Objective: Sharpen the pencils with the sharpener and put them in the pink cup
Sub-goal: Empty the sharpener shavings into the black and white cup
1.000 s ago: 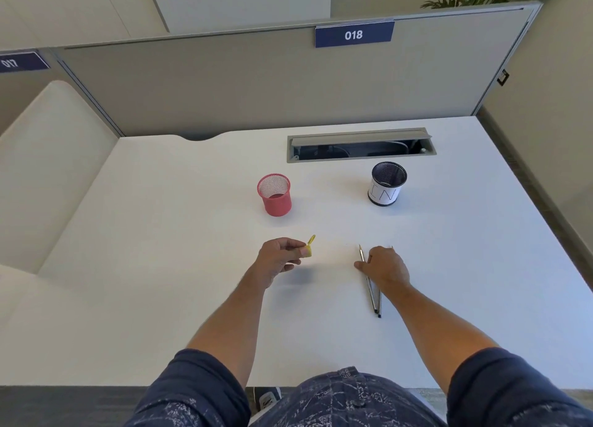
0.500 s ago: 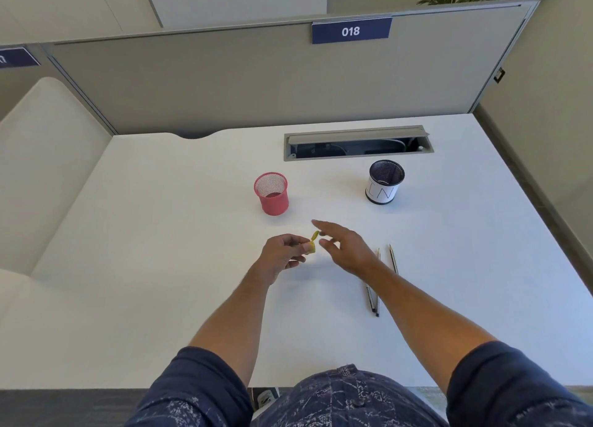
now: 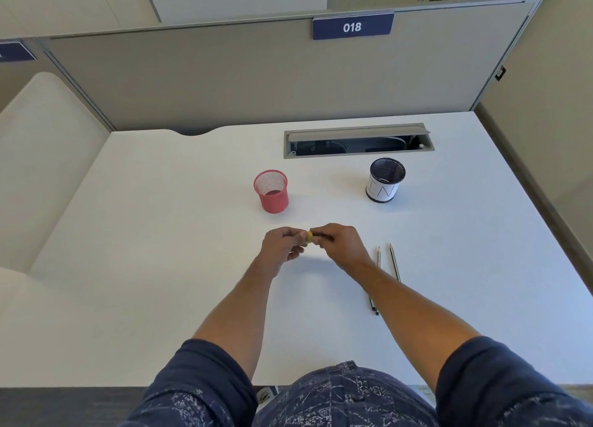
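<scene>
A small yellow sharpener (image 3: 309, 238) is pinched between both hands just above the white desk (image 3: 160, 266). My left hand (image 3: 282, 247) grips it from the left. My right hand (image 3: 341, 245) has its fingertips closed on it from the right. No pencil shows in either hand. Two dark pencils lie side by side on the desk to the right of my right wrist, tips pointing away from me: one pencil (image 3: 379, 258) is partly hidden under my forearm, the other pencil (image 3: 394, 262) lies just right of it. The pink mesh cup (image 3: 271, 190) stands upright beyond my hands.
A black mesh cup with a white paper label (image 3: 384, 182) stands at the back right. Behind both cups an open grey cable tray (image 3: 357, 142) is sunk into the desk. A grey partition closes the far side, and the desk's right edge is near.
My right hand has left the pencils on the desk, swung left and closed its fingertips on the sharpener. My left hand has kept its hold on the sharpener.
</scene>
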`<state>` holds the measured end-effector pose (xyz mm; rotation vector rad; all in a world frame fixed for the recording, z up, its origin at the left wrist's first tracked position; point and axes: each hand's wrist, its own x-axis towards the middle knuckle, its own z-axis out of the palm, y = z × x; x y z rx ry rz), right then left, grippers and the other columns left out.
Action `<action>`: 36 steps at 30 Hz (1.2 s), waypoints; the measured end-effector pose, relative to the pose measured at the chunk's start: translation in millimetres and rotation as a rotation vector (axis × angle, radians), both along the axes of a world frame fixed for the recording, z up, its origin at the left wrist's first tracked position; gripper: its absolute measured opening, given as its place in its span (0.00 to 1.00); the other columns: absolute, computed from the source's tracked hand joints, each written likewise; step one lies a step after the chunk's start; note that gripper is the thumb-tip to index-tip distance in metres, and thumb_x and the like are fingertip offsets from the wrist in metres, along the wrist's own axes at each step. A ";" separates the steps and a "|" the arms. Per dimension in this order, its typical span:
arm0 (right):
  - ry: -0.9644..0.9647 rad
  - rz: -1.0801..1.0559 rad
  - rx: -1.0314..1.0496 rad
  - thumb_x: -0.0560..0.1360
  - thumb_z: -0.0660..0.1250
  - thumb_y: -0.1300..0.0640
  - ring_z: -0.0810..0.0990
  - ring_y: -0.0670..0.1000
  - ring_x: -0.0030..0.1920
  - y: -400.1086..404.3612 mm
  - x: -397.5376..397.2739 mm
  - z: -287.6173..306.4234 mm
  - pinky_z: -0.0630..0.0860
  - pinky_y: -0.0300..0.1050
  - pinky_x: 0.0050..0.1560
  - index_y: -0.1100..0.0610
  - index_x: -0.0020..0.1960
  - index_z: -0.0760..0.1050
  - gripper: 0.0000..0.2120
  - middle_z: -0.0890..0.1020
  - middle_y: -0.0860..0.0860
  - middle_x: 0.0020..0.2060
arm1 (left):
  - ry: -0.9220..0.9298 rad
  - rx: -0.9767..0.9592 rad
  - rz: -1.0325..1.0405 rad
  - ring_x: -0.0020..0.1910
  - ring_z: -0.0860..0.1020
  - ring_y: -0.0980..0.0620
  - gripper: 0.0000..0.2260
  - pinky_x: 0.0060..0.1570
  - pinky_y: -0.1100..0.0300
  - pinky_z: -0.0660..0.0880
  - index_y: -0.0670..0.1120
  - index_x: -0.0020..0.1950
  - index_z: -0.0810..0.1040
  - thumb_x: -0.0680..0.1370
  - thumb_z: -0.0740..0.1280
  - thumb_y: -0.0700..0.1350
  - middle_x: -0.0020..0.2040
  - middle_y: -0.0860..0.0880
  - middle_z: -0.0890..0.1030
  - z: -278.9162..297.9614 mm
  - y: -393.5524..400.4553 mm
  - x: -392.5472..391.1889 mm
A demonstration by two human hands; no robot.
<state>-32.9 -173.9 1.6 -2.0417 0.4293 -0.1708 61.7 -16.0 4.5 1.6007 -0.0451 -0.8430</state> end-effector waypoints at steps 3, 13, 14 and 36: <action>0.006 -0.039 0.154 0.73 0.75 0.61 0.83 0.48 0.40 -2.8 -0.6 4.0 0.82 0.54 0.49 0.55 0.49 0.86 0.06 0.85 0.48 0.38 | 0.061 -0.016 -0.004 0.34 0.78 0.50 0.07 0.41 0.59 0.76 0.39 0.50 0.83 0.77 0.73 0.42 0.40 0.42 0.84 1.2 -1.9 3.7; -0.024 -0.036 0.388 0.75 0.76 0.56 0.87 0.55 0.41 -21.2 -1.0 17.2 0.84 0.49 0.48 0.60 0.53 0.84 0.10 0.87 0.54 0.39 | 0.063 -0.025 -0.090 0.35 0.77 0.51 0.05 0.40 0.58 0.76 0.41 0.49 0.82 0.78 0.72 0.43 0.44 0.42 0.83 11.4 -23.8 10.8; -0.033 -0.040 0.409 0.75 0.75 0.57 0.87 0.56 0.41 -24.1 -0.1 18.5 0.84 0.49 0.48 0.60 0.52 0.84 0.09 0.87 0.55 0.40 | 0.054 -0.024 -0.109 0.36 0.78 0.50 0.05 0.41 0.58 0.76 0.42 0.49 0.82 0.78 0.72 0.44 0.44 0.42 0.83 13.3 -28.3 11.3; -0.120 -0.395 0.437 0.78 0.71 0.60 0.87 0.56 0.44 -140.1 25.8 48.3 0.84 0.46 0.51 0.64 0.54 0.84 0.08 0.87 0.59 0.44 | -0.495 0.144 -0.307 0.41 0.81 0.52 0.09 0.41 0.61 0.75 0.45 0.52 0.86 0.73 0.77 0.44 0.41 0.50 0.84 50.1 -175.5 43.9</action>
